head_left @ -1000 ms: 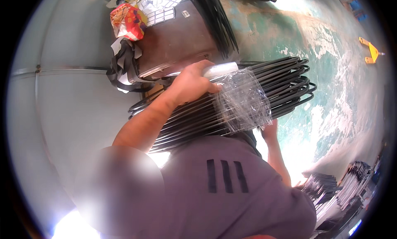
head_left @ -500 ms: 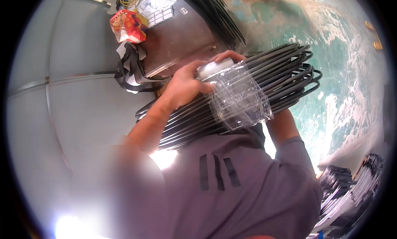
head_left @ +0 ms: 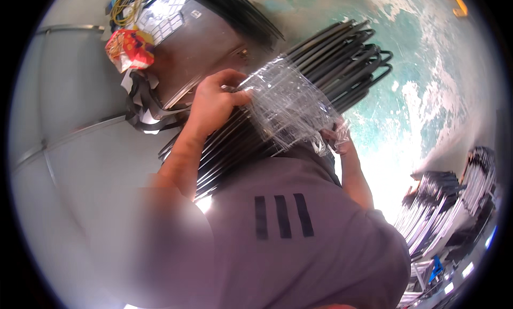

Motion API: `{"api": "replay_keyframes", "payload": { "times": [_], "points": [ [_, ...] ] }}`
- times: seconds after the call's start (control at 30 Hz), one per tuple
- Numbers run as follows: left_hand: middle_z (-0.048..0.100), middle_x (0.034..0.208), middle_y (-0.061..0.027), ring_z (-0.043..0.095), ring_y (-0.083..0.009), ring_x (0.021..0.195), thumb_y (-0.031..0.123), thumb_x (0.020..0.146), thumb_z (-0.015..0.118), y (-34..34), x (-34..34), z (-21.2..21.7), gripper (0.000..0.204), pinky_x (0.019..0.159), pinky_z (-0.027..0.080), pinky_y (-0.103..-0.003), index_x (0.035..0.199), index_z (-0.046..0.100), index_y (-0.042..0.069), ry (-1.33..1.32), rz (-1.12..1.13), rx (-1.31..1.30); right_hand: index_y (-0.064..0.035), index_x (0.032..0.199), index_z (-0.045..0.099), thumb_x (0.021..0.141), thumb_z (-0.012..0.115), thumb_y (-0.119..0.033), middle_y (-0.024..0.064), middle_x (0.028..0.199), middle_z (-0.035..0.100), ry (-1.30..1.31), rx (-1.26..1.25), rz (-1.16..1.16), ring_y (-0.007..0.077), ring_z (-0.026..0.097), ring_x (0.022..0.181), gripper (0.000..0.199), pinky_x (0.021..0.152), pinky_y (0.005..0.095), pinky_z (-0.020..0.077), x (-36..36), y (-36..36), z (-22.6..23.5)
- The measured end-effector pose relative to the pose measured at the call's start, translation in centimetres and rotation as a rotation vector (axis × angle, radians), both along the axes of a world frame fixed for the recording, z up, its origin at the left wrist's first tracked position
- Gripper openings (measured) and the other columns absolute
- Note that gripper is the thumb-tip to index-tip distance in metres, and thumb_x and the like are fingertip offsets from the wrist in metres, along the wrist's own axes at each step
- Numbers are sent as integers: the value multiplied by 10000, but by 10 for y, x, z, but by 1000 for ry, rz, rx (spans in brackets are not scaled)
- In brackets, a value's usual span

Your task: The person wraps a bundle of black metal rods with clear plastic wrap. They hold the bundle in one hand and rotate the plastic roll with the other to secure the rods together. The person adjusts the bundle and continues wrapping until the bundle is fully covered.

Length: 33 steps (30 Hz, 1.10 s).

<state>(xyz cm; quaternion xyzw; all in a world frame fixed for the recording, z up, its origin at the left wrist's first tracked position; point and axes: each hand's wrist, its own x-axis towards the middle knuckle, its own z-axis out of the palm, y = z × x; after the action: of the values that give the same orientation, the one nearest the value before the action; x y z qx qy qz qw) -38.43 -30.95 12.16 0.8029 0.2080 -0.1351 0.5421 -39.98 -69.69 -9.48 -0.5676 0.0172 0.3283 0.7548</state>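
Observation:
A long bundle of black bent metal rods (head_left: pixel 342 58) lies slanted in front of my chest. A band of clear plastic film (head_left: pixel 288 106) is wound around its middle. My left hand (head_left: pixel 214 103) rests on top of the bundle at the film's left edge, fingers pinched on the film. My right hand (head_left: pixel 337 139) is under the bundle on the right side, closed on a crumpled tail of the film. My grey shirt (head_left: pixel 299 239) hides the bundle's near end.
A grey metal table (head_left: pixel 208 47) stands behind the bundle, with a red and yellow bag (head_left: pixel 131 48), yellow cord (head_left: pixel 125 4) and black straps (head_left: pixel 141 114) at its left. More rod stacks (head_left: pixel 454 202) lie at lower right on the green and white floor (head_left: pixel 427 74).
The film roll that was under my left hand on top of the bundle is no longer seen. My right hand has come up under the bundle onto the film.

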Motion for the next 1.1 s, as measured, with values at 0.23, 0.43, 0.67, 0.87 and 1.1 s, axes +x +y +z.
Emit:
{"api": "replay_keyframes", "payload": {
  "times": [0.23,0.43,0.67,0.87,1.1],
  "points": [
    [751,904,-66,672,-115,802,65,865,777,-3,0,5,276,785,518,-277,1128,769,-20,-10,-23,30,-42,1611,445,826,831,-3,229,1458,631,316,558,-280,441,693,1245,876,912,513,677,-46,-18,-33],
    [747,885,-61,669,-127,788,100,887,791,-5,-5,4,237,769,518,-290,1088,769,-22,-58,1,1,-88,1638,448,740,811,-18,234,1495,615,398,754,-399,474,662,1287,971,1042,642,607,-66,-55,-30],
    [734,884,-51,657,-112,796,70,881,785,-3,-4,-3,243,748,512,-278,1097,755,-37,-77,5,-48,77,1288,615,886,753,-188,344,1430,614,241,1023,-328,532,635,1279,500,1026,621,594,-63,-43,3],
    [730,878,-44,653,-111,795,77,885,766,-2,-4,-1,205,754,510,-275,1060,760,-29,-115,-27,30,98,1268,630,902,823,-426,298,1348,678,255,573,-339,422,730,1152,668,915,463,656,-76,-42,10],
    [718,873,-37,640,-111,797,86,889,754,6,1,-8,193,760,499,-269,1043,755,-30,-122,-68,7,40,1108,689,829,925,-189,287,1345,665,287,637,-78,381,737,1139,431,995,480,639,-24,-60,19]
  ]
}}
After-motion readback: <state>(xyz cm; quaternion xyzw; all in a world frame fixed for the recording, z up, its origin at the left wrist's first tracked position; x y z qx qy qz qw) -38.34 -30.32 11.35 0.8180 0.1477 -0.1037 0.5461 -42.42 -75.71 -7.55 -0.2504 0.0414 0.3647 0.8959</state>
